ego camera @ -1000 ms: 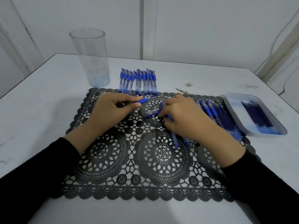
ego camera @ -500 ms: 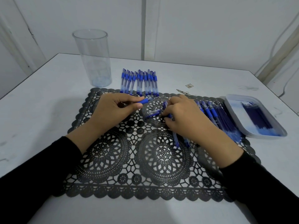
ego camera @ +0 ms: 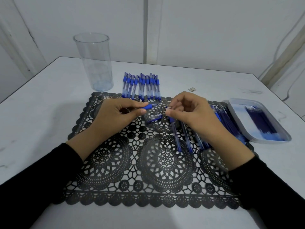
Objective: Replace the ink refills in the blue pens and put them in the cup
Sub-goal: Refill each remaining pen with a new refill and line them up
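Note:
My left hand (ego camera: 115, 116) grips a blue pen (ego camera: 149, 106) by its barrel, with the blue grip and tip sticking out to the right. Just right of that tip, my right hand (ego camera: 189, 113) is lifted off the mat, its thumb and fingers pinching a small blue pen part (ego camera: 167, 107); what part it is I cannot tell. A pen cap (ego camera: 154, 118) lies on the mat between my hands. Loose pens (ego camera: 176, 139) lie under my right hand. The clear cup (ego camera: 94, 63) stands at the back left, with no pens inside.
A black lace mat (ego camera: 125, 176) covers the middle of the white table. A row of several blue pens (ego camera: 142, 86) lies behind it. More pens and refills (ego camera: 226, 119) are piled at its right edge beside a white tray (ego camera: 237, 113) holding dark refills (ego camera: 260, 119).
My right hand has lifted off the pens on the mat and now pinches a small part near the pen tip. My left hand has kept hold of its pen.

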`<state>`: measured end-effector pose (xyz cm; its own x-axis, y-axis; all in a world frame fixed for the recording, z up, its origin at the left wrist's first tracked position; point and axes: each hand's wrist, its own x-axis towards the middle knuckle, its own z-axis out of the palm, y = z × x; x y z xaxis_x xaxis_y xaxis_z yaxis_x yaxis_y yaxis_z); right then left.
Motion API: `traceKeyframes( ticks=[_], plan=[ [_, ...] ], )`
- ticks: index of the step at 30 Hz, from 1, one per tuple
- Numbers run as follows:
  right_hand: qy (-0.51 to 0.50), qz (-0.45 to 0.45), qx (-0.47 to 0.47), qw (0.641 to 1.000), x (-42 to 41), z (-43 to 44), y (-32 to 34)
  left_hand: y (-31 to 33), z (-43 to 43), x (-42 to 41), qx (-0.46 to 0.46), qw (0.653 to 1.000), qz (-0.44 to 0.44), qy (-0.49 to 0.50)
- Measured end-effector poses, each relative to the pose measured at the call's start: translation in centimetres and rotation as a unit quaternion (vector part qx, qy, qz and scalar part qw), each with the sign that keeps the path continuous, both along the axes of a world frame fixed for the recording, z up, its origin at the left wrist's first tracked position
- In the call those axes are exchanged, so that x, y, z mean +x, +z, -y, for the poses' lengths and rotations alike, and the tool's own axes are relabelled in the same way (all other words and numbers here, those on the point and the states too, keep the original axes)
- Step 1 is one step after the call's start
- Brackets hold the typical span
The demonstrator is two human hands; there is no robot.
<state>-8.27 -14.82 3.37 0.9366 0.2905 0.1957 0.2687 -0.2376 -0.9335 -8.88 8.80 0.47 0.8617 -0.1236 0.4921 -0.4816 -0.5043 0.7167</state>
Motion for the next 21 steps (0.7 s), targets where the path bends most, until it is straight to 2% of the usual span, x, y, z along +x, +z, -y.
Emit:
traceKeyframes(
  ticks=[6, 21],
  plan=[
    [-0.05, 0.058, 0.023, 0.997, -0.28, -0.32, 0.07, -0.17, 0.09, 0.05, 0.01, 0.999, 0.025, -0.024],
    [-0.004, 0.075, -0.036, 0.997, -0.61, -0.87, -0.13, -0.16, 0.74, -0.22, 0.015, 0.994, 0.084, -0.062]
  ],
)
